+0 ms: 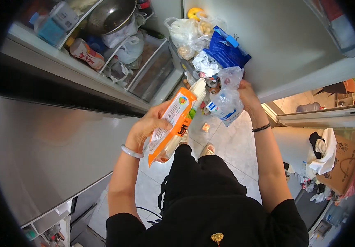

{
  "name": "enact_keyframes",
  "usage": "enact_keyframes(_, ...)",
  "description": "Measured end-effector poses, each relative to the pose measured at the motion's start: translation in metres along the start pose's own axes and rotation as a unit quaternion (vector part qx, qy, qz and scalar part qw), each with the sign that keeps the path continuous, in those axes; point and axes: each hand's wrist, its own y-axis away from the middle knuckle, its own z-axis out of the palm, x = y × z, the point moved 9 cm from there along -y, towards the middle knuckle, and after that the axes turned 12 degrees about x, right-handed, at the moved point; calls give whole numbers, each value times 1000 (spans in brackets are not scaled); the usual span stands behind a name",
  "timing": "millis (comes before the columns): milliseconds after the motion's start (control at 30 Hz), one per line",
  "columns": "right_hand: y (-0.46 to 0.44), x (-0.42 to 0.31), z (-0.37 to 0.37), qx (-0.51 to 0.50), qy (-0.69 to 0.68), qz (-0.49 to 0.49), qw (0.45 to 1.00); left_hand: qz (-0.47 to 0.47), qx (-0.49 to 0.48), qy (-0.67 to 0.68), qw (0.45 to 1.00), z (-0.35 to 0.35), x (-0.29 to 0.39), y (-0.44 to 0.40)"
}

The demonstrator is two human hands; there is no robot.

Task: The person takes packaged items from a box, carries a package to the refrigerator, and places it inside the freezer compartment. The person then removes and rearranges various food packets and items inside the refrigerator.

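My left hand (149,123) is closed around an orange and white packet of dried noodles (176,120). Pale noodle sticks (198,90) poke out of the packet's far end. On the right, my right hand (248,97) grips the side of a crumpled clear plastic bag (229,99) with blue print, its fingertips partly hidden. The bag hangs just right of the noodle ends, and I cannot tell whether the two touch. Beyond it lie a blue bag (228,50) with a light blue clip and a crumpled white bag (206,63).
An open fridge stands at the left, with a frying pan (112,15), a pink-white bottle (86,53) and a clear drawer (153,76). Bagged food (182,33) is heaped beside the grey door panel (276,45). A small orange-and-white scrap (206,127) lies on the tiled floor (237,144). A cardboard box (342,164) stands right.
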Motion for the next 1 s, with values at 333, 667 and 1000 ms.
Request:
enact_keyframes(333,12,1,10,-71,18,2,997,11,-2,-38,999,-3,-16,-26)
enact_keyframes(667,6,7,18,-64,44,45,996,5,-8,-60,998,-21,-66,-54)
enact_keyframes(1000,7,23,45,-144,78,31,986,16,-19,-73,997,4,-62,-90)
